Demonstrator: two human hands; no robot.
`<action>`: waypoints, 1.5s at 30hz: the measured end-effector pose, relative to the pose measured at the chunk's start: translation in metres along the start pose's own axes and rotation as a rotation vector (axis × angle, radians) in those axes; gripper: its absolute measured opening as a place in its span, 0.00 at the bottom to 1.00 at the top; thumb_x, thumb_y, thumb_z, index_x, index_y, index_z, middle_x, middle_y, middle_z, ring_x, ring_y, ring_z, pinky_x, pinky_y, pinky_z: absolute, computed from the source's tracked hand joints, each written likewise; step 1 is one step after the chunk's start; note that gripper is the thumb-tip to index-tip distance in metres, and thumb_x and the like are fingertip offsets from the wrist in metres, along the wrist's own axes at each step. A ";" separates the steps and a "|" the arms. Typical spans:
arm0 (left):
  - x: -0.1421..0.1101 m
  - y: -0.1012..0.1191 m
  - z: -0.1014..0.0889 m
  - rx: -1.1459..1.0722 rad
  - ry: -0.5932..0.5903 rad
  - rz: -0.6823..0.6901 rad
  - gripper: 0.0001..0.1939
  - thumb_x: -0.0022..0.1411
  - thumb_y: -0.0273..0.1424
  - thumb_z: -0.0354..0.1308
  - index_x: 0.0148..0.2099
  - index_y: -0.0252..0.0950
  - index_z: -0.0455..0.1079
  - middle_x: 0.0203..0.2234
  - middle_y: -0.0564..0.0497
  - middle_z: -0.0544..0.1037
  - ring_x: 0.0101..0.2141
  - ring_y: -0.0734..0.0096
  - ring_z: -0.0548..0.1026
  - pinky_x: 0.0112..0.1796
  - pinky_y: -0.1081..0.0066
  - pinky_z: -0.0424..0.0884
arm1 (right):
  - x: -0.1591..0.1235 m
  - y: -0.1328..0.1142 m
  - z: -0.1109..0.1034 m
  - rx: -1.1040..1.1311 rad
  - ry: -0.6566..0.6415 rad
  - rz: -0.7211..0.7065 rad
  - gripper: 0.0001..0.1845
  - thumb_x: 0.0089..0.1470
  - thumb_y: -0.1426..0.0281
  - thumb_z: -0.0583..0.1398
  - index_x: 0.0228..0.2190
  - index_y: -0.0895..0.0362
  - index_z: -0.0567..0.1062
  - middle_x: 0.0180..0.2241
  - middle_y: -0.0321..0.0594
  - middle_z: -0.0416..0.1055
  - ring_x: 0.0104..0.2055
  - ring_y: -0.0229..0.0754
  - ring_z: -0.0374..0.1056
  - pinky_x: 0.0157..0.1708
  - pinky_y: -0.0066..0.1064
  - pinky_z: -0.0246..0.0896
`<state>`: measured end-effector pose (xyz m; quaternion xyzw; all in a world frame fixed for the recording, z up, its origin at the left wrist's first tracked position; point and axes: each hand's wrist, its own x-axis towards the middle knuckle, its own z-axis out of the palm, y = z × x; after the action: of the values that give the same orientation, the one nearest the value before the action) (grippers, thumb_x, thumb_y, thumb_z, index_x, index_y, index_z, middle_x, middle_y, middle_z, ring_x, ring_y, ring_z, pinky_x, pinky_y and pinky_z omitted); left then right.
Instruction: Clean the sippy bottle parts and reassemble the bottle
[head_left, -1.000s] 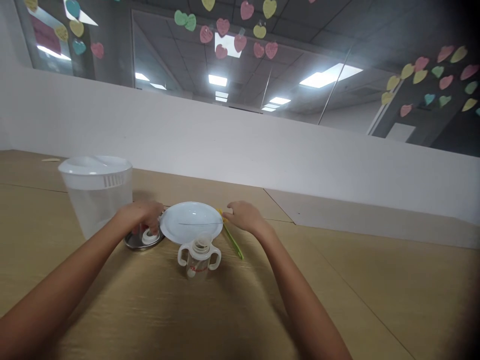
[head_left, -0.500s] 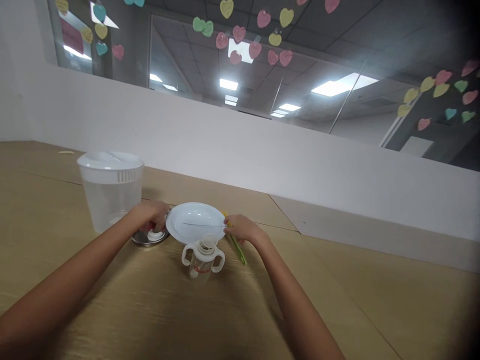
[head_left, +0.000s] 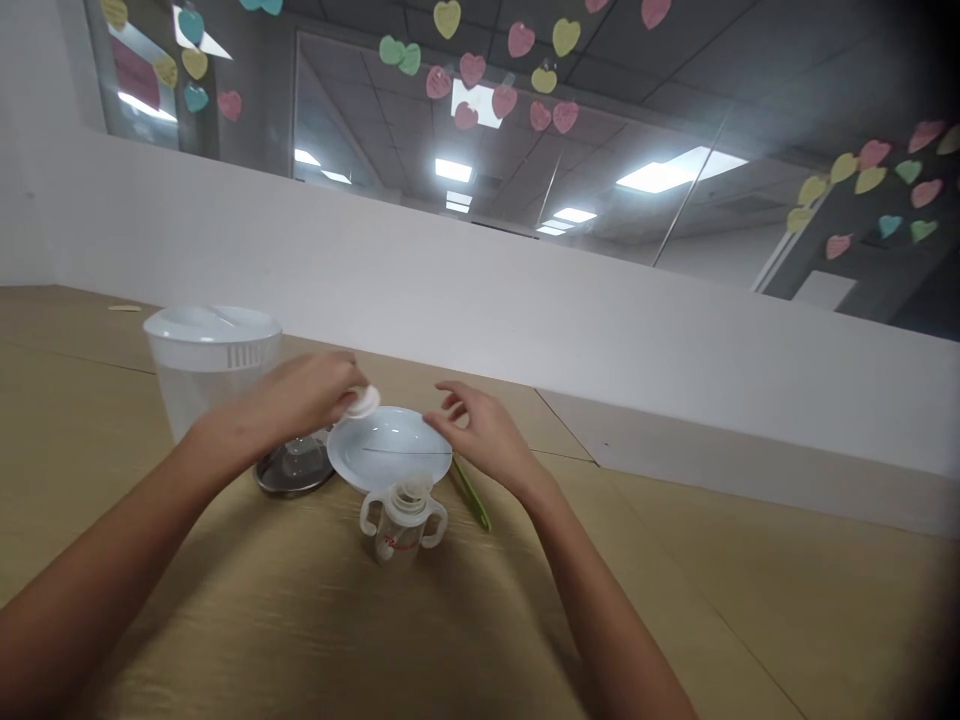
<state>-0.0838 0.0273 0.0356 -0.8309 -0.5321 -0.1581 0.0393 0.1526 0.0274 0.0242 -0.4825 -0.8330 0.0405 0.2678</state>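
Observation:
My left hand [head_left: 319, 388] is raised over the left side of a white bowl [head_left: 349, 470], its fingers closed on a small round white bottle cap [head_left: 366, 402]. With fingers apart and nothing in it, my right hand [head_left: 484, 430] hovers by the bowl's right rim. A thin dark line crosses the inside of the bowl. In front of it stands a clear baby bottle [head_left: 401, 530] with two white handles and an uncapped neck. The green handle of a tool [head_left: 472, 495] lies on the table below my right hand; its far end is hidden.
A clear plastic bucket with a white lid [head_left: 214, 325] stands at the left, partly behind my left forearm. Beside it a round metal tray [head_left: 292, 485] holds a clear piece. A white wall [head_left: 450, 290] rises behind the table [head_left: 315, 620].
My left hand has lifted the white bottle cap from the metal tray and moved up and right. My right hand has risen off the green-handled tool and opened.

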 end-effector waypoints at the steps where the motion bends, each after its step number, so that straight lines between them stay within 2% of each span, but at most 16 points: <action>1: -0.005 0.014 -0.003 0.010 0.088 0.108 0.13 0.60 0.32 0.46 0.37 0.36 0.72 0.37 0.44 0.73 0.35 0.63 0.71 0.38 0.66 0.65 | -0.003 -0.007 0.000 0.087 0.006 -0.096 0.29 0.53 0.58 0.58 0.54 0.57 0.61 0.48 0.45 0.67 0.45 0.41 0.66 0.44 0.32 0.60; 4: -0.015 0.048 -0.005 -0.057 0.235 0.336 0.15 0.62 0.31 0.44 0.44 0.37 0.70 0.43 0.47 0.71 0.39 0.66 0.70 0.40 0.69 0.65 | -0.010 -0.023 -0.001 0.249 0.006 -0.339 0.30 0.52 0.62 0.60 0.54 0.55 0.59 0.54 0.44 0.61 0.52 0.41 0.60 0.51 0.33 0.56; 6: -0.019 0.059 -0.005 -0.118 0.268 0.390 0.15 0.64 0.31 0.43 0.43 0.37 0.70 0.43 0.47 0.71 0.39 0.67 0.70 0.40 0.70 0.66 | -0.013 -0.028 -0.002 0.284 0.010 -0.378 0.24 0.53 0.66 0.59 0.52 0.56 0.62 0.52 0.42 0.63 0.52 0.41 0.60 0.51 0.33 0.55; 9: -0.020 0.059 -0.008 -0.273 0.294 0.403 0.13 0.64 0.33 0.44 0.41 0.38 0.70 0.38 0.50 0.73 0.37 0.70 0.70 0.36 0.73 0.66 | -0.016 -0.030 -0.006 0.313 0.029 -0.319 0.28 0.53 0.66 0.59 0.54 0.56 0.58 0.51 0.43 0.64 0.50 0.42 0.61 0.50 0.35 0.57; 12: -0.018 0.052 -0.013 -0.526 0.293 0.346 0.12 0.63 0.36 0.48 0.39 0.38 0.71 0.34 0.52 0.73 0.33 0.73 0.71 0.33 0.75 0.68 | -0.019 -0.030 -0.011 0.337 0.034 -0.297 0.34 0.52 0.64 0.60 0.57 0.55 0.52 0.54 0.44 0.60 0.53 0.44 0.59 0.51 0.37 0.57; 17: -0.010 0.045 -0.007 -0.842 0.192 0.311 0.13 0.61 0.39 0.50 0.40 0.36 0.69 0.34 0.51 0.74 0.32 0.73 0.72 0.31 0.75 0.72 | -0.021 -0.029 -0.018 0.364 0.000 -0.357 0.34 0.53 0.64 0.59 0.58 0.52 0.52 0.56 0.43 0.58 0.54 0.45 0.59 0.51 0.38 0.58; 20: -0.007 0.047 -0.001 -0.744 0.306 0.393 0.12 0.62 0.37 0.50 0.39 0.36 0.70 0.31 0.51 0.73 0.30 0.74 0.72 0.30 0.75 0.71 | -0.018 -0.024 -0.017 0.317 0.035 -0.391 0.33 0.52 0.64 0.59 0.57 0.52 0.54 0.55 0.44 0.60 0.53 0.47 0.60 0.50 0.40 0.59; 23: -0.011 0.054 0.003 -0.404 0.523 0.487 0.09 0.63 0.31 0.49 0.39 0.36 0.71 0.29 0.51 0.72 0.28 0.76 0.70 0.29 0.76 0.68 | -0.013 -0.018 -0.014 0.223 0.107 -0.395 0.29 0.51 0.65 0.59 0.54 0.54 0.58 0.50 0.45 0.64 0.48 0.46 0.63 0.47 0.40 0.59; 25: -0.015 0.060 0.004 -0.186 0.603 0.516 0.10 0.64 0.29 0.47 0.41 0.35 0.70 0.29 0.51 0.71 0.27 0.76 0.69 0.28 0.75 0.66 | -0.011 -0.016 -0.013 0.184 0.119 -0.362 0.27 0.50 0.66 0.58 0.52 0.55 0.58 0.42 0.42 0.68 0.41 0.44 0.65 0.41 0.37 0.61; 28: -0.017 0.064 0.006 -0.062 0.594 0.491 0.12 0.65 0.29 0.45 0.43 0.36 0.70 0.30 0.50 0.71 0.26 0.76 0.69 0.27 0.75 0.66 | -0.010 -0.016 -0.013 0.188 0.088 -0.274 0.24 0.48 0.65 0.59 0.47 0.56 0.60 0.34 0.37 0.68 0.33 0.40 0.64 0.33 0.32 0.59; 30: -0.015 0.063 0.010 -0.182 0.535 0.433 0.13 0.66 0.32 0.45 0.47 0.38 0.67 0.34 0.50 0.72 0.30 0.73 0.72 0.30 0.74 0.69 | -0.010 -0.016 -0.014 0.218 0.068 -0.208 0.18 0.48 0.64 0.59 0.40 0.56 0.62 0.32 0.35 0.67 0.31 0.38 0.63 0.30 0.29 0.57; 34: -0.009 0.052 0.038 -0.637 0.562 0.292 0.23 0.64 0.36 0.48 0.60 0.40 0.52 0.46 0.47 0.69 0.47 0.67 0.70 0.45 0.66 0.69 | -0.007 -0.013 -0.013 0.225 0.114 -0.167 0.15 0.46 0.60 0.61 0.30 0.57 0.65 0.30 0.34 0.65 0.32 0.37 0.60 0.31 0.28 0.54; 37: -0.016 0.043 0.076 -0.732 0.520 0.298 0.28 0.64 0.38 0.47 0.63 0.38 0.44 0.50 0.42 0.66 0.51 0.63 0.66 0.50 0.60 0.65 | -0.005 -0.013 -0.011 0.247 0.037 -0.216 0.17 0.44 0.58 0.64 0.29 0.57 0.70 0.33 0.36 0.64 0.35 0.38 0.60 0.34 0.28 0.54; 39: -0.024 0.040 0.099 -0.647 0.478 0.297 0.31 0.62 0.40 0.50 0.62 0.36 0.45 0.52 0.40 0.65 0.51 0.57 0.66 0.50 0.56 0.63 | -0.007 -0.014 -0.009 0.300 -0.142 -0.263 0.16 0.43 0.58 0.65 0.31 0.56 0.73 0.34 0.36 0.65 0.35 0.37 0.61 0.34 0.27 0.55; 41: -0.032 0.041 0.118 -0.548 0.475 0.296 0.28 0.59 0.41 0.54 0.57 0.36 0.53 0.48 0.41 0.67 0.48 0.54 0.67 0.47 0.55 0.65 | -0.009 -0.018 -0.007 0.333 -0.304 -0.327 0.15 0.42 0.62 0.66 0.34 0.54 0.75 0.36 0.35 0.67 0.37 0.37 0.63 0.36 0.27 0.56; 45: -0.041 0.050 0.137 -0.624 0.442 0.190 0.23 0.59 0.39 0.54 0.53 0.37 0.55 0.42 0.45 0.71 0.40 0.60 0.71 0.39 0.61 0.69 | -0.010 -0.022 -0.002 0.286 -0.418 -0.381 0.15 0.43 0.70 0.66 0.36 0.54 0.76 0.38 0.35 0.70 0.41 0.39 0.63 0.39 0.27 0.56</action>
<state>-0.0246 0.0023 -0.1015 -0.7942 -0.3579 -0.4832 -0.0872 0.1405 0.0073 0.0291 -0.2562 -0.9313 0.2046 0.1588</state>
